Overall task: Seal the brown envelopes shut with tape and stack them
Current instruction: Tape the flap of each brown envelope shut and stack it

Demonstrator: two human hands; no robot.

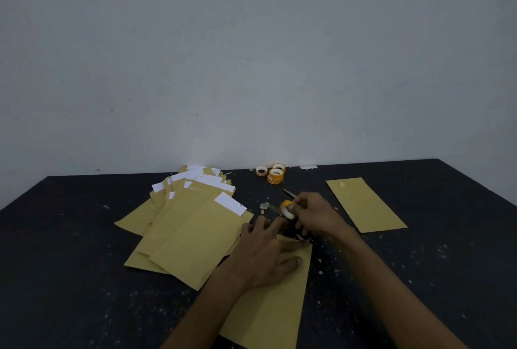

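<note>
Brown and paper-thin, so probably handling as light, floppy and quick to skate on the dark table (84,278). Pinning the brown envelope (274,306) flat at the near middle of the table with the left hand (265,259), fingers spread and pressing close to its far, folded end. Pinching the yellow tape roll (287,209) in the right hand (313,217), just beyond that end, thumb and fingertips curled round the rim. Judging the best hold: palm flat near the flap while taping, then lifting by a long edge to avoid creasing. Noting also the loose pile (193,236) with white slips showing just to the left, the lone envelope (363,203) well apart on the right, and spare rolls (275,173) near the wall.
</note>
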